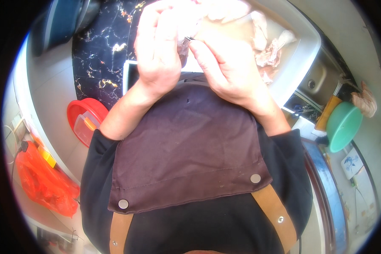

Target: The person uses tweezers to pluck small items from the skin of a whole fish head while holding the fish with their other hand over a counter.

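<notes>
My left hand [160, 54] holds a pale piece of raw meat [183, 52], which looks like poultry, at the top centre. Strong glare washes out its upper part. Beside it, my right hand [222, 63] pinches a small dark metal tool, whose tip [189, 38] touches or nearly touches the meat; its kind cannot be told. Behind and to the right of my right hand, a large whitish plastic tub [300, 60] holds liquid and several pieces of raw meat [270, 54] with bones showing.
Black marbled countertop [98, 63] lies at left, with a red plastic basin [79, 109] below it holding a clear container. A red plastic bag [44, 181] hangs farther left. At right are a steel sink [317, 77], blue-handled scissors [301, 109] and a green basin [344, 127].
</notes>
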`<state>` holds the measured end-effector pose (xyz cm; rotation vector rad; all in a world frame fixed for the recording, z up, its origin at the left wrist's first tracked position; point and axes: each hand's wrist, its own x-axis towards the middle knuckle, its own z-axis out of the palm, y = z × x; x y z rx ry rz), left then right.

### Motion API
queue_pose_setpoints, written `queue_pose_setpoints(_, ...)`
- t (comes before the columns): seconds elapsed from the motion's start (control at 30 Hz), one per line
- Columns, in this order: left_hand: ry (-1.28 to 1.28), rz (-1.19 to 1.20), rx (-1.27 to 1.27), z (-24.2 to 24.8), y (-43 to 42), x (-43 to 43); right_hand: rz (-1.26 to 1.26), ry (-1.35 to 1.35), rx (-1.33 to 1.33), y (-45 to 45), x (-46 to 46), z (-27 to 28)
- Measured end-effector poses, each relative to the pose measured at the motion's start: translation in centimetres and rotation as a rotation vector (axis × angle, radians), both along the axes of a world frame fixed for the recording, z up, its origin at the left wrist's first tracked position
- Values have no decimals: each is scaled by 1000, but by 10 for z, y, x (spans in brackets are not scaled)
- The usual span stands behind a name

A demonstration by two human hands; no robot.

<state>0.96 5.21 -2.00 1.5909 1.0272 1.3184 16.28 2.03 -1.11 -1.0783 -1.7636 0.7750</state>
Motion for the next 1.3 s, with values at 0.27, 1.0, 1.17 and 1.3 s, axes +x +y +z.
queue_pose_setpoints(0.27,-7,2,8,-1,1,0,5,7,-62,-2,1,1)
queue_pose_setpoints(1.0,18,9,-18,-1,-1,-1,-7,-18,-26,-1,0,-3)
queue_pose_setpoints(1.17,39,17,-13,0,0,0,14,-9,-56,-1,1,-2)
queue_pose_setpoints(1.3,-5,2,-42,-1,-2,0,16,3,-67,-2,0,0)
